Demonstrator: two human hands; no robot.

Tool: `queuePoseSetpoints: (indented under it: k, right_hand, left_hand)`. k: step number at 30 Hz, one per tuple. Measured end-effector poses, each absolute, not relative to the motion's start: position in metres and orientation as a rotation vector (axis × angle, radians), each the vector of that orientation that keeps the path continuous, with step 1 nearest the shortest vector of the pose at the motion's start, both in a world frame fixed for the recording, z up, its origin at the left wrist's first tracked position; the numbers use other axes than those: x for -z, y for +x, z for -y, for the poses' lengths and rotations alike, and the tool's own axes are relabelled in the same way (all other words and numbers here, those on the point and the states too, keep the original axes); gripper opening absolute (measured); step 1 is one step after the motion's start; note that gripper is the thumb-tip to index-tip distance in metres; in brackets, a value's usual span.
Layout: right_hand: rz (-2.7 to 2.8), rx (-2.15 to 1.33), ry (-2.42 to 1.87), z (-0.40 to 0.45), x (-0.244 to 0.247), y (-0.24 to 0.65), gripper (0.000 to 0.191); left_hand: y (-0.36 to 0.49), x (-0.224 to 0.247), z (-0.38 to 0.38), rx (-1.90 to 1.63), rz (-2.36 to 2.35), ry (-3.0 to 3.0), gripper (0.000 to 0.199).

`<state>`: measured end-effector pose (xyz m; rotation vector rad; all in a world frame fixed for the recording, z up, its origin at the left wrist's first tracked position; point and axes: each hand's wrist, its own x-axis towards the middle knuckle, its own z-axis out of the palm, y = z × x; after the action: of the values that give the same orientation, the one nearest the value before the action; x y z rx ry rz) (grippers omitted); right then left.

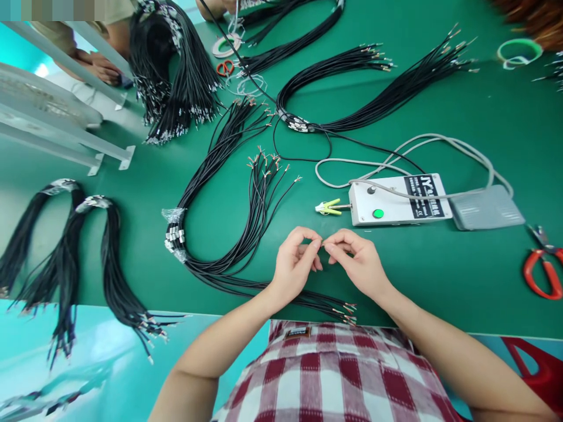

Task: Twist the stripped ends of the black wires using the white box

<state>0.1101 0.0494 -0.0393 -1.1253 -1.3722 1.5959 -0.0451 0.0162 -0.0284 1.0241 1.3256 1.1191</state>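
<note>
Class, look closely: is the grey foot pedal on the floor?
No, the grey foot pedal lies on the green tabletop beside the white machine box.

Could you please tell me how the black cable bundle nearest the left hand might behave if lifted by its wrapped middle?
The bundle would probably droop, as its slim cables curve loosely across the green table. The clear wrap should keep the middle together, while the splayed ends could tangle.
</note>
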Motion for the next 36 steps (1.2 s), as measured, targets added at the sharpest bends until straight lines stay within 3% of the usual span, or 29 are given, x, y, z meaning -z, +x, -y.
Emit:
queuePoseSetpoints:
  k: [6,10,13,19,24,28,36]
  right_hand:
    - [1.834,-1.165,-1.190,-0.055,0.041,0.121,0.011]
    - [2.231,-0.454,-1.200,-0.059,0.031,0.125,0.018]
    - [2.395,-0.140,-1.070,-0.063,0.025,0.120,0.016]
    - [2.416,0.044,-0.910,-0.076,0.029,0.116,0.018]
    - [2.504,0.167,-1.042,-0.101,0.024,0.119,0.008]
    - [2.681,0.256,-1.187,-0.123,0.023,0.115,0.007]
    - [2.727,0.164,-1.146,-0.140,0.026,0.110,0.021]
  left_hand:
    - [-0.047,0.033,-0.020,-1.208,-1.380,1.069,0.023]
    - [-0.048,0.034,-0.024,-1.204,-1.393,1.071,0.022]
    - [-0.049,0.034,-0.025,-1.196,-1.407,1.125,0.020]
    - [-0.054,0.036,-0.033,-1.204,-1.300,0.945,0.030]
    - [-0.062,0.037,-0.051,-1.290,-1.334,0.884,0.038]
    - [-0.066,0.041,-0.068,-1.296,-1.349,0.899,0.036]
    - [-0.066,0.057,-0.094,-1.285,-1.384,0.936,0.023]
